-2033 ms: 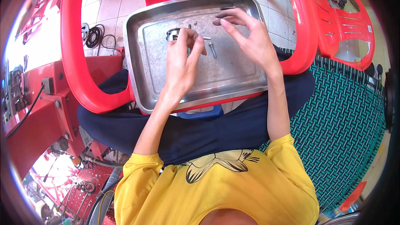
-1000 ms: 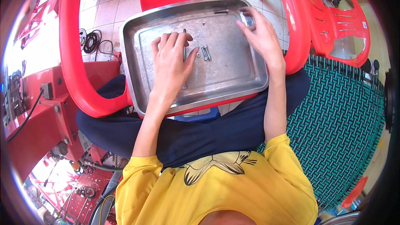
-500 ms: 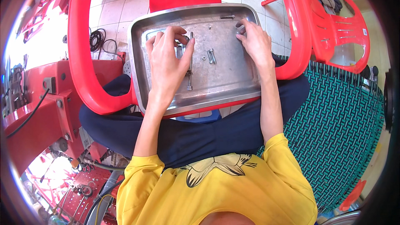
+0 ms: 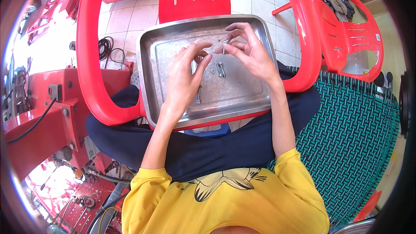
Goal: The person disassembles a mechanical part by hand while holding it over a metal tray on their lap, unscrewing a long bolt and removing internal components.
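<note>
A shallow metal tray (image 4: 236, 91) rests in front of me on the red chair. Over its left part my left hand (image 4: 184, 73) hovers, its thumb and fingers apart with nothing visible between the tips. My right hand (image 4: 249, 52) pinches a small silver bolt (image 4: 225, 44) between thumb and fingers, above the tray's middle. Below it, short bolts (image 4: 221, 69) lie side by side, with a small nut (image 4: 213, 71) next to them. A longer bolt (image 4: 198, 97) lies near my left wrist. More metal parts under my left hand are partly hidden.
The red plastic chair (image 4: 89, 60) has armrests rising on both sides of the tray. Another red chair (image 4: 351, 39) stands at the right, by a green woven seat (image 4: 346, 143). Red machinery (image 4: 39, 121) is close on the left; a black cable coil (image 4: 106, 47) lies on the tiled floor.
My right hand has moved left from the tray's right side toward the middle, carrying the bolt. My left hand has shifted slightly right, its fingers spread wider. The view has tilted a little.
</note>
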Tool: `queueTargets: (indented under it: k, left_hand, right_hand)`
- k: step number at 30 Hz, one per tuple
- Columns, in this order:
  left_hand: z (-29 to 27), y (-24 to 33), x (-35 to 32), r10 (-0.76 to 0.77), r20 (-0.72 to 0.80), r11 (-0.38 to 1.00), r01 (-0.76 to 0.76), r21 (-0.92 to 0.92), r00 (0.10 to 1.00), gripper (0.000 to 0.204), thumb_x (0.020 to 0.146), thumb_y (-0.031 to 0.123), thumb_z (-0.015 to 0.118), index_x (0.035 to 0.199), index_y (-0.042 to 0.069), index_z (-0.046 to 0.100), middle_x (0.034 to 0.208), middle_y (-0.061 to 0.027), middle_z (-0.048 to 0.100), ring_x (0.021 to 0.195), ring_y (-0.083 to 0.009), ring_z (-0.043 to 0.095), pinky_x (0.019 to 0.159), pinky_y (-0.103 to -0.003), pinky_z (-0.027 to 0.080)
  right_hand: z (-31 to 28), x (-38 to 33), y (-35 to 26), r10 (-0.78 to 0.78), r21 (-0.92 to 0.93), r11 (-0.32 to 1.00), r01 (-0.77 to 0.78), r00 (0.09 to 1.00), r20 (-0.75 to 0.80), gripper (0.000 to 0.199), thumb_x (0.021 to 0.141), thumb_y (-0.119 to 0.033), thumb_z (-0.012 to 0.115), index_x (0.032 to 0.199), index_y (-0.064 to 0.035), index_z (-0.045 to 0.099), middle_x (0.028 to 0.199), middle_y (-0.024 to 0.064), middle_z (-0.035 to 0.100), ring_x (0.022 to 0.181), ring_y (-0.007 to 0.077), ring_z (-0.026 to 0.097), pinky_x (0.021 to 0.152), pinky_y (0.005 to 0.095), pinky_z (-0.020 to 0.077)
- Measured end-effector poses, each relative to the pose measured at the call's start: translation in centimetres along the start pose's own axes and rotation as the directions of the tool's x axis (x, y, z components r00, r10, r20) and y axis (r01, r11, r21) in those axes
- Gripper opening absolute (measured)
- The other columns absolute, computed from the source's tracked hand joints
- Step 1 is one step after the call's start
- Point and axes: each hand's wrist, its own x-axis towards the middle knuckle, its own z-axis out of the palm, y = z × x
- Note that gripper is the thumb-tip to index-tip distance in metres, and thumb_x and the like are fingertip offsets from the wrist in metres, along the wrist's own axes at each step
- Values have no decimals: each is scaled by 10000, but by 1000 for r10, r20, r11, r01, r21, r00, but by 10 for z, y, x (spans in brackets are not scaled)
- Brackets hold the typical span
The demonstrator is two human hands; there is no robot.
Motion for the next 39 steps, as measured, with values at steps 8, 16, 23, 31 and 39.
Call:
queueTargets:
  k: [8,16,23,31,39]
  left_hand:
    - [9,2,-3,-43,6,990,44,-135,999,200,863,43,721,1062,33,714,825,-93,694,750,-146,651,715,-297,503]
    - [12,-6,-4,99,-33,994,-97,59,995,125,837,43,740,917,11,649,827,-106,679,737,-222,653,707,-335,492]
    - [17,-10,-5,57,-61,997,-60,-44,996,118,870,38,692,953,19,611,843,-117,664,743,-272,655,693,-382,483]
    - [18,-11,-5,58,-22,998,-59,-34,998,128,901,52,659,1009,23,596,853,-121,667,748,-276,650,718,-388,484]
    - [-5,-12,-16,147,0,974,-145,177,989,168,918,55,654,1075,14,610,925,-125,692,861,-267,669,810,-364,489]
  right_hand:
    - [3,-2,-3,1,-7,1000,0,994,107,418,893,-72,730,1259,-18,534,922,73,691,892,129,683,798,281,545]
    - [9,1,5,30,-98,995,-17,991,130,296,942,-130,684,1206,-33,591,852,51,680,806,113,658,741,275,531]
    - [30,-4,14,4,-72,997,0,998,61,250,1017,-189,578,1189,-8,560,855,61,640,723,121,611,661,282,510]
    - [38,-4,24,-17,5,1000,17,1000,-9,221,1040,-184,534,1177,-11,539,845,61,621,722,111,590,647,275,491]
    - [27,-33,7,-5,-338,941,17,999,37,249,1005,-186,590,1198,-30,571,923,111,642,819,181,639,747,314,505]
